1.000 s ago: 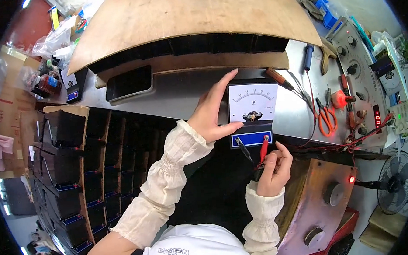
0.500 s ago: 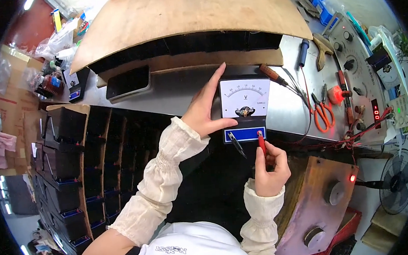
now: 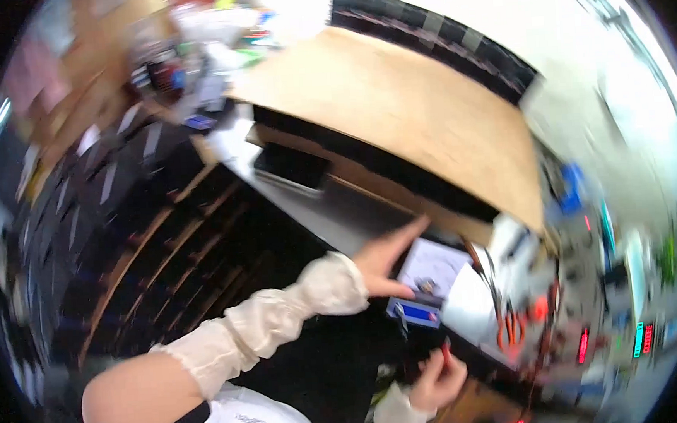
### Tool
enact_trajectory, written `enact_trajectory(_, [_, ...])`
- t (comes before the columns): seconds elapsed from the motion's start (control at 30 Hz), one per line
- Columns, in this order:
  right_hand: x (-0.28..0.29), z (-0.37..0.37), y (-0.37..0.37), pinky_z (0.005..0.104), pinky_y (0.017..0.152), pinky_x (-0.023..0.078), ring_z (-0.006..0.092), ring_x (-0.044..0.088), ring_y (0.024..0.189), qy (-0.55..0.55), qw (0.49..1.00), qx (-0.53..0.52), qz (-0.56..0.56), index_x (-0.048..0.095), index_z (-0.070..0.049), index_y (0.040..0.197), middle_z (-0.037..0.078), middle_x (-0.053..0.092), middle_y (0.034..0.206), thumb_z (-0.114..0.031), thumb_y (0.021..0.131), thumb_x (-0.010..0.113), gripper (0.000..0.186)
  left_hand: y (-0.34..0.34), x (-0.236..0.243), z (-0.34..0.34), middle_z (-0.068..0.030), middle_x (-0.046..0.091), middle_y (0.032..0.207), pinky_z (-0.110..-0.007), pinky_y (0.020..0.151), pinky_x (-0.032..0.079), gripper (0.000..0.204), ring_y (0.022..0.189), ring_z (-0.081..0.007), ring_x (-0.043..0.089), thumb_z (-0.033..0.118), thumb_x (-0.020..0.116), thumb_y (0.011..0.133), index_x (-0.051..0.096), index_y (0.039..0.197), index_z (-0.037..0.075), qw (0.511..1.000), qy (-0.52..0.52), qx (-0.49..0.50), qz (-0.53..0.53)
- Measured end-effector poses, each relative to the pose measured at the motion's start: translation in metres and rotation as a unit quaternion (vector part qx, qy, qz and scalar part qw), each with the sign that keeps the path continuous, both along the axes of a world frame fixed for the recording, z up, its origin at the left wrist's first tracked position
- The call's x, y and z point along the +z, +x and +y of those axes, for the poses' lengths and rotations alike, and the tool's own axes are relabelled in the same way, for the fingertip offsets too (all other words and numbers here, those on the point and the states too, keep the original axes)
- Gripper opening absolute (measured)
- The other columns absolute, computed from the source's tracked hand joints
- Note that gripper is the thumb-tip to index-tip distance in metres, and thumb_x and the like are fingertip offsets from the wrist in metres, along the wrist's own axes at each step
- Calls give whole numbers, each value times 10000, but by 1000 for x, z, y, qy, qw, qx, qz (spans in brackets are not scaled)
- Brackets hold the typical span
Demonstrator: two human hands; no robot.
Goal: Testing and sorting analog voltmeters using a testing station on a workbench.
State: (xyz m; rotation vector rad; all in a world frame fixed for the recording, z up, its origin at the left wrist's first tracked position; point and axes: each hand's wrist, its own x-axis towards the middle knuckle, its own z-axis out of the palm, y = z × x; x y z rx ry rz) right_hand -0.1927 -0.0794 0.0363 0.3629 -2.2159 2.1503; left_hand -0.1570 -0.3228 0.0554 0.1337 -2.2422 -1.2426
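Left hand (image 3: 381, 268): spread wide, touching dial meter (image 3: 438, 263)
Right hand (image 3: 440, 384): pinching red clip (image 3: 445, 351) below meter
Clip step: likely handling, needing care

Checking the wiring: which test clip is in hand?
The red clip, pinched in the right hand; the dark clip is at the left end of the meter's blue strip.

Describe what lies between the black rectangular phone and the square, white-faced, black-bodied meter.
In the head view, silvery metal tabletop, then the person's bare left hand, lie between the phone and the meter.
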Motion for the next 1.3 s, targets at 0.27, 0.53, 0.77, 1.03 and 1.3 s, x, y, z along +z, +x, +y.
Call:
enact_trajectory(0.27, [7, -22, 44, 232, 649, 491, 94, 583, 697, 99, 952, 272, 100, 663, 18, 934, 45, 671, 822, -43, 839, 760, 148, 110, 53, 30, -129, 545, 1060, -443, 914, 394, 750, 1030, -324, 531, 313, 813, 577, 528, 1240, 106, 922, -199, 331, 21])
enact_trajectory(0.53, [-34, -35, 14, 257, 639, 517, 101, 594, 657, 216, 917, 309, 132, 660, -10, 888, 47, 664, 752, -128, 840, 782, 176, 352, 250, -39, -146, 567, 1252, -390, 896, 516, 828, 1055, -270, 629, 82, 784, 734, 376, 1453, 138, 635, -487, 599, 33])
enact_trajectory(0.77, [-14, -56, 15, 275, 658, 540, 127, 641, 681, 271, 879, 337, 202, 680, -25, 913, 76, 696, 784, -153, 820, 801, 199, 453, 283, -223, -138, 434, 1418, -442, 845, 554, 916, 1067, -404, 603, -79, 563, 847, 219, 1497, 467, 316, -705, 575, -269])
enact_trajectory(1.03, [-19, -14, 23, 297, 674, 554, 164, 678, 716, 368, 866, 302, 151, 690, -58, 917, 105, 708, 808, -192, 829, 789, 189, 494, 218, -343, -200, 625, 1189, -467, 951, 461, 276, 1137, -351, 592, 173, 502, 917, 593, 1174, 130, 598, -272, 615, -436])
enact_trajectory(1.3, [-31, 6, 22, 314, 681, 556, 197, 694, 721, 426, 857, 245, 155, 691, -69, 933, 106, 718, 825, -229, 843, 773, 201, 465, 184, -338, -94, 593, 1317, -435, 980, 446, 333, 1186, -293, 564, 268, 445, 929, 644, 1188, 205, 625, -89, 590, -503])
